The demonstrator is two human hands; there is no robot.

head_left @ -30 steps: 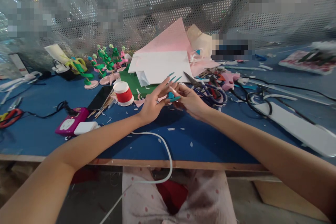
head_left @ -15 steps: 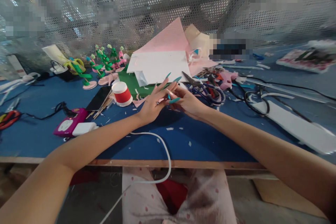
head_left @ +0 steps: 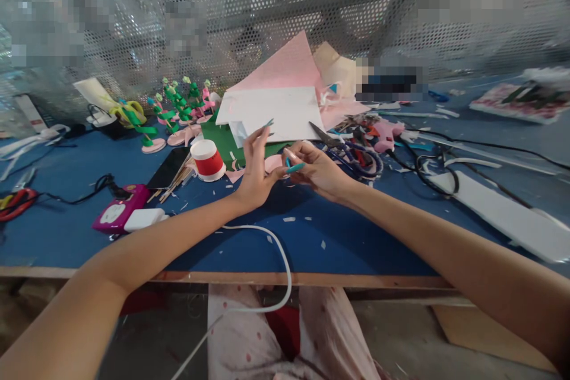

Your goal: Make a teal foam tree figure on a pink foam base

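Note:
My left hand point(head_left: 256, 175) is open, its long fingers raised and its thumb stretched toward the other hand. Close beside it, my right hand point(head_left: 318, 171) is closed in a pinch near that thumb tip; what it holds, if anything, is hidden. Long teal nails show on the fingers. A pink rounded piece point(head_left: 273, 162) shows between the hands; I cannot tell whether it is held or lies behind them. Left of my left hand stands a white tub with a red band point(head_left: 208, 161). Dark-handled scissors point(head_left: 351, 151) lie just beyond my right hand.
White board point(head_left: 276, 110), pink sheet point(head_left: 285, 65) and green sheet point(head_left: 222, 139) are piled behind. Small paper plants point(head_left: 176, 110) stand back left. A purple power adapter point(head_left: 122, 209), thin sticks point(head_left: 176, 181), a pink glue gun point(head_left: 386, 133) and a white cable point(head_left: 285, 261) lie around.
My left fingers have lifted and drawn back left, away from my right hand, uncovering the pink piece. My right hand stays pinched in nearly the same place.

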